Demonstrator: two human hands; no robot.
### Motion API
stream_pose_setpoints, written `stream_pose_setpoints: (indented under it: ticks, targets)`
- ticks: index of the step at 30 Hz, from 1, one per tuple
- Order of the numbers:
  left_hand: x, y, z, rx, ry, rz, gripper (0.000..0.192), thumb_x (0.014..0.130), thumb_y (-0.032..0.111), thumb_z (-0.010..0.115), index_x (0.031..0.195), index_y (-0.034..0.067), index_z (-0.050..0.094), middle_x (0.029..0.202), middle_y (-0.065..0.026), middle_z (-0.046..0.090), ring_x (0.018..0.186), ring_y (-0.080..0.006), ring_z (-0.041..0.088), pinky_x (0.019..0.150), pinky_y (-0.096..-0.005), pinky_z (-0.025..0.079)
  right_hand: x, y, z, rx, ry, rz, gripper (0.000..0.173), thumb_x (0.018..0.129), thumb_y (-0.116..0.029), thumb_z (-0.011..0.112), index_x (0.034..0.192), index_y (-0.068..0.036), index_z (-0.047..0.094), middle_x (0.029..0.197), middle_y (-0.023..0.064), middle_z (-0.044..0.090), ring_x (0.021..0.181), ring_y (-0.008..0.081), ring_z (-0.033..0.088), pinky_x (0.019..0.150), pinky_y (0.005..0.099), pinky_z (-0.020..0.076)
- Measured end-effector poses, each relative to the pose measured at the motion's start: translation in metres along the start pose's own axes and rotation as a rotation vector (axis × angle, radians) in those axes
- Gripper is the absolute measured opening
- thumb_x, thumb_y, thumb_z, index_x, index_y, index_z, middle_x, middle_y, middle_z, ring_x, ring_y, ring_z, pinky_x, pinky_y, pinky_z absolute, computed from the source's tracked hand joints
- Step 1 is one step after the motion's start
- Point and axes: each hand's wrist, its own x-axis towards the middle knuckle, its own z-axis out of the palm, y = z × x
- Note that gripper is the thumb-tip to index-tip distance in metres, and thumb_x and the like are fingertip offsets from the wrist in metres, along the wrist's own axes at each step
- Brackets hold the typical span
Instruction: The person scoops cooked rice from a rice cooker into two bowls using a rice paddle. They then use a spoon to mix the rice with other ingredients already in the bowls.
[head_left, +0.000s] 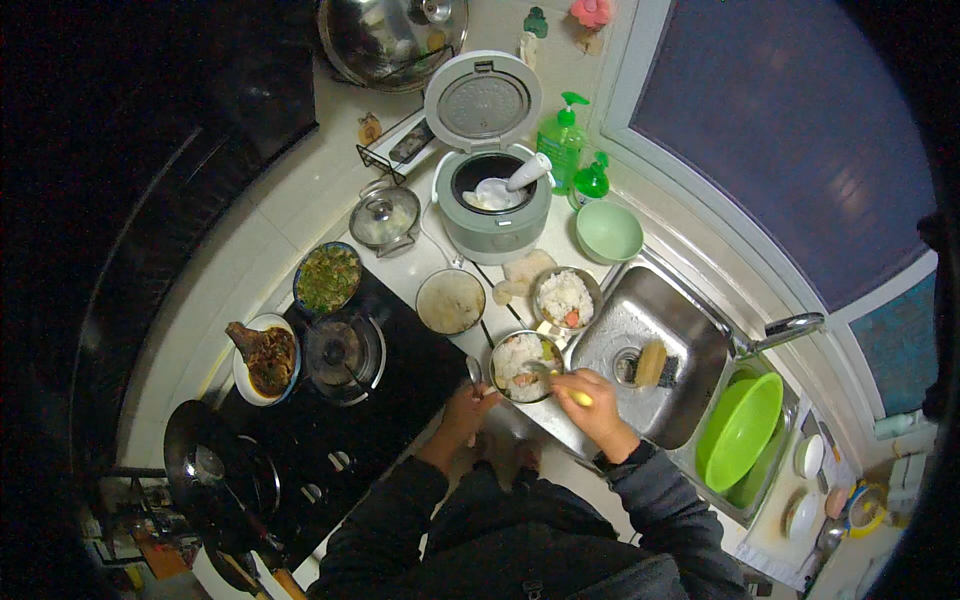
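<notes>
My right hand (592, 409) is closed on a spoon with a yellow handle (579, 397), its tip in a metal bowl of rice (523, 358) at the counter's front edge. At that bowl's left side, my left hand (463, 412) grips another spoon (473, 369) with its metal head pointing up. Behind and to the right stands a second metal bowl of rice (568, 300) with an orange piece on top. A round bowl with pale contents (451, 301) sits behind and to the left. Further back, an open rice cooker (491, 232) holds rice and a white paddle (529, 172).
On the left are a black gas hob (405, 330), a dish of greens (328, 277), a bowl of dark braised food (266, 360) and a wok (202, 465). A steel sink (675, 315) with a sponge (651, 364) lies right, beside green basins (739, 431). A light-green bowl (610, 232) stands behind it.
</notes>
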Motion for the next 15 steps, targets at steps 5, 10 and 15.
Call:
stream_pose_setpoints:
  ticks: [5,10,15]
  targets:
    - [0.012,-0.022,-0.005,-0.042,-0.109,0.093,0.033,0.083,0.031,0.068,0.101,0.004,0.063,0.082,-0.0042,0.064,0.066,-0.0122,0.057,0.059,-0.0297,0.046,0.000,-0.011,-0.017,-0.041,-0.259,-0.368,0.022,0.074,-0.008,0.071,0.095,-0.008,0.067,0.082,0.0080,0.061,0.074,0.0259,0.059,0.064,0.0347,0.0506]
    - [0.015,-0.012,-0.017,-0.028,0.089,0.268,0.027,0.086,0.027,0.064,0.103,0.006,0.062,0.084,-0.0089,0.065,0.073,-0.0190,0.062,0.064,-0.0350,0.049,0.001,-0.015,-0.036,-0.021,-0.346,-0.215,0.017,0.077,-0.008,0.068,0.094,-0.006,0.067,0.087,0.0094,0.064,0.074,0.0256,0.061,0.065,0.0340,0.0507]
    - [0.020,0.084,-0.011,0.261,0.221,0.610,0.028,0.087,0.028,0.060,0.089,0.001,0.068,0.080,-0.0152,0.068,0.073,-0.0245,0.065,0.066,-0.0343,0.049,0.031,0.017,-0.050,0.107,0.144,0.105,0.015,0.079,-0.009,0.068,0.093,-0.005,0.069,0.088,0.0120,0.066,0.076,0.0267,0.064,0.070,0.0333,0.0510]
